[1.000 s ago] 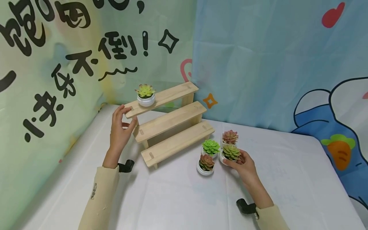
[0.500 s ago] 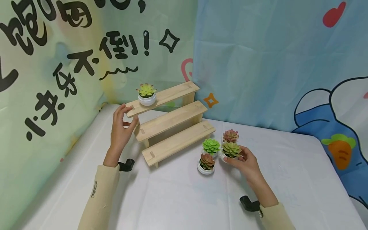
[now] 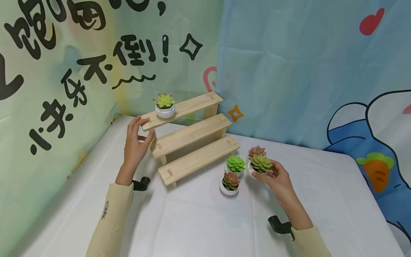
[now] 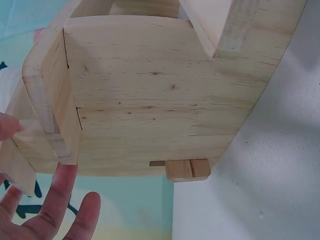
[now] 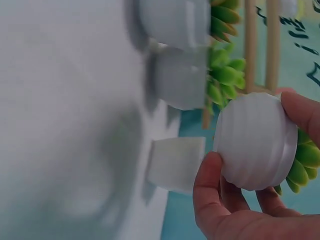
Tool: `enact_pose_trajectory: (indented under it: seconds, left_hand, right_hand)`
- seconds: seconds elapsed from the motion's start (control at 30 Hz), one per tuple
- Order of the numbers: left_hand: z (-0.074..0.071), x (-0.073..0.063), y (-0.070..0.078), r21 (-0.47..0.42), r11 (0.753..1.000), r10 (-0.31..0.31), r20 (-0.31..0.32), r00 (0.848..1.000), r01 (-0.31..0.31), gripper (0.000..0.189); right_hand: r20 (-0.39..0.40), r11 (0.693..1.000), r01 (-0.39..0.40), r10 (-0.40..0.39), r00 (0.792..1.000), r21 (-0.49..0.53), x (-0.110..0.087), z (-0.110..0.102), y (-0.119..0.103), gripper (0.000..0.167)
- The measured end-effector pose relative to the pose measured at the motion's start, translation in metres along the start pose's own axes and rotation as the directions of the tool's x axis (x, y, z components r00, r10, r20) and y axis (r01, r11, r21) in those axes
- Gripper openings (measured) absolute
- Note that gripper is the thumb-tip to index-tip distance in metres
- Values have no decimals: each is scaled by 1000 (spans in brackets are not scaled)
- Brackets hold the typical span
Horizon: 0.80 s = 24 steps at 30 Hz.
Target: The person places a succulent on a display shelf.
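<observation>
My left hand (image 3: 136, 146) holds the left end of the top step of a wooden three-tier stand (image 3: 192, 130), thumb below and fingertips at the edge. The left wrist view shows the stand's plain side panel (image 4: 150, 95) close up. In my right hand (image 3: 279, 178) is a green potted succulent (image 3: 260, 163), its white ribbed pot (image 5: 255, 142) pinched between thumb and fingers and raised off the table. Behind it, partly covered, stands a reddish succulent (image 3: 256, 150). To its left are a bright green succulent (image 3: 235, 164) and another reddish one (image 3: 231, 182) in white pots.
A yellow-green succulent (image 3: 165, 105) in a white pot sits toward the left of the top step. The white-covered table (image 3: 199, 225) reaches up to printed cloth backdrops (image 3: 289, 71) at the back and left.
My right hand has lifted the green succulent slightly up and to the right, so it overlaps the reddish one behind more. My left hand keeps its hold on the stand.
</observation>
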<state>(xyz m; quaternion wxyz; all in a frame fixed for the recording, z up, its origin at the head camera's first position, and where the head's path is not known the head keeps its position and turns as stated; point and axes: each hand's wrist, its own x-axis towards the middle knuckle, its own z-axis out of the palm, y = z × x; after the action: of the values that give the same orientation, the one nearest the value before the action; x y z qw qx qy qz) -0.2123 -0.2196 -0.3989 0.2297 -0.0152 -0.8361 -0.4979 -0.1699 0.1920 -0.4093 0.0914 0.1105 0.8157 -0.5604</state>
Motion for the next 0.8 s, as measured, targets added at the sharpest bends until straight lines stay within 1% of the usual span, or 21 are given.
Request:
enact_pose_trajectory:
  seconds: [0.23, 0.43, 0.6, 0.8]
  left_hand:
    - [2, 1, -1, -1, 1000, -8, 2, 1000, 8, 42]
    - [3, 0, -2, -2, 1000, -9, -1, 1000, 9, 42]
    - [2, -1, -1, -2, 1000, -19, 0, 1000, 19, 42]
    - [1, 0, 0, -5, 1000, -10, -3, 1000, 10, 42]
  right_hand:
    - [-24, 999, 32, -31, 999, 33, 5, -9, -9, 82]
    - [-42, 998, 56, -55, 998, 25, 6, -17, -17, 82]
    - [-35, 998, 63, -63, 997, 8, 11, -18, -24, 83]
    - [-16, 993, 114, -114, 993, 18, 12, -16, -33, 79]
